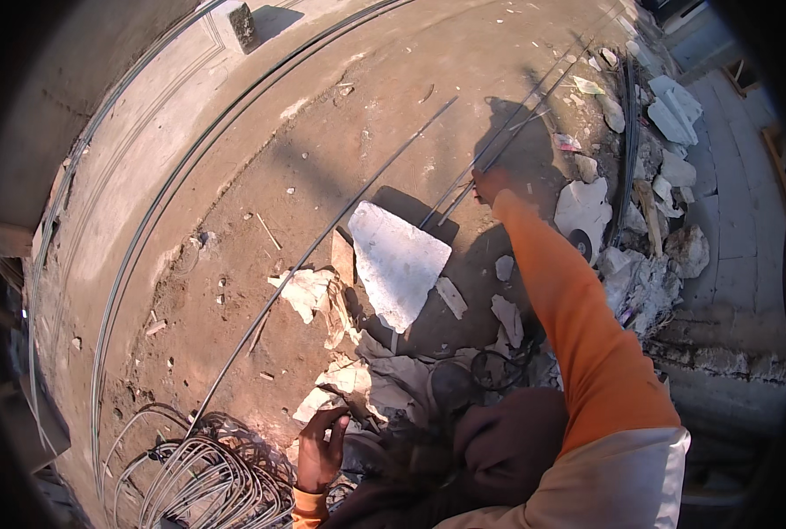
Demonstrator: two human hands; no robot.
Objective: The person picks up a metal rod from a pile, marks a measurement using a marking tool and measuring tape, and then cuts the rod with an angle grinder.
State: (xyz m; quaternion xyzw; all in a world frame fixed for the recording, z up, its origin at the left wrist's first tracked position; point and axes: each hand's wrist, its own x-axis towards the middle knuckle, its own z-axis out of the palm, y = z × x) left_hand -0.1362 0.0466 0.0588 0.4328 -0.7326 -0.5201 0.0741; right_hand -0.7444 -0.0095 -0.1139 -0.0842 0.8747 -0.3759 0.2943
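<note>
My right arm, in an orange sleeve, stretches far forward. The right hand [492,184] is closed around a thin metal rod [513,132], one of a close pair slanting over the dirt; its fingers are partly blurred. My left hand [320,451] hovers low, near a coil of wire [203,480], its fingers loosely bent and apart with nothing visible in them. Between my hands lies a pale, flat stone slab [399,260]. The near ends of the rod pair reach its far edge. A longer single rod [322,236] runs diagonally past the slab's left side.
Crumpled tan paper [309,295] and a small brick piece [343,257] lie beside the slab. Broken white rubble [671,176] and dark rods [628,150] line the right side. Long bent bars [151,220] curve along the left. A concrete block [233,26] stands far left.
</note>
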